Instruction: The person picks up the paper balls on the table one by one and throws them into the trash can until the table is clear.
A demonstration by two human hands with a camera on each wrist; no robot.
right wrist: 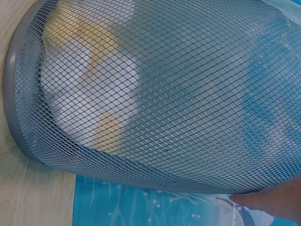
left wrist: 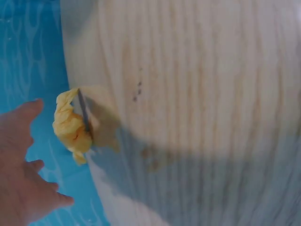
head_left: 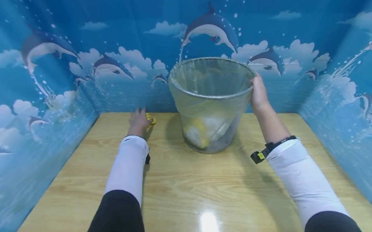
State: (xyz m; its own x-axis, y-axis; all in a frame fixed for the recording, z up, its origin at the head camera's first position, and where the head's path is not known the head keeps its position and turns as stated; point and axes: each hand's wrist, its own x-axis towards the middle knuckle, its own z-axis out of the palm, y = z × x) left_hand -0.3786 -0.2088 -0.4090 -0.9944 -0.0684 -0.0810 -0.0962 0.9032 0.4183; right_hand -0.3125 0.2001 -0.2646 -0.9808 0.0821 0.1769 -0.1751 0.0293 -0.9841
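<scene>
A silver wire-mesh wastebasket [head_left: 211, 125] with a clear plastic liner stands near the middle back of the table. My right hand [head_left: 260, 93] grips its rim on the right side. Through the mesh, white and yellow crumpled pieces [right wrist: 94, 89] show at the bottom. At the table's back edge, left of the basket, lies a crumpled yellow wad [left wrist: 71, 127] that looks like paper. My left hand [head_left: 138, 120] reaches beside it with fingers spread; in the left wrist view a gap shows between the fingertips [left wrist: 35, 106] and the wad.
The wood-grain table [head_left: 189, 185] is bordered at the back and sides by a blue curtain [head_left: 132, 31] printed with dolphins. A few small dark marks [left wrist: 137, 92] dot the tabletop near the wad. Black straps circle both wrists.
</scene>
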